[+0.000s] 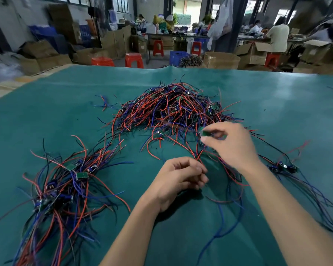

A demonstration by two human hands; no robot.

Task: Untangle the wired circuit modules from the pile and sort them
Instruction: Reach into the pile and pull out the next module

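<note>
The right hand (231,144) pinches a small green circuit module (206,133) between thumb and fingertips at the near right edge of the tangled pile (173,110), which sits in the middle of the green table (65,112). The left hand (178,178) is nearer, its fingers curled round the red wires (197,157) that trail down from that module. To free it well, the module should probably be lifted slowly away from the pile while the left hand lets the leads slide through, so that snags are felt early; a sharp tug would likely drag neighbouring modules along or strain the solder joints.

A sorted bundle (62,189) of modules with red, blue and black leads lies at the near left, and a smaller group (283,167) lies to the right, just past the right forearm. Loose wires from the pile cross between the hands and both groups, so the freed leads could catch on them. A stray blue wire (222,223) loops over the near table. Beyond the table stand orange stools (134,60), cardboard boxes (221,60) and other people at work.
</note>
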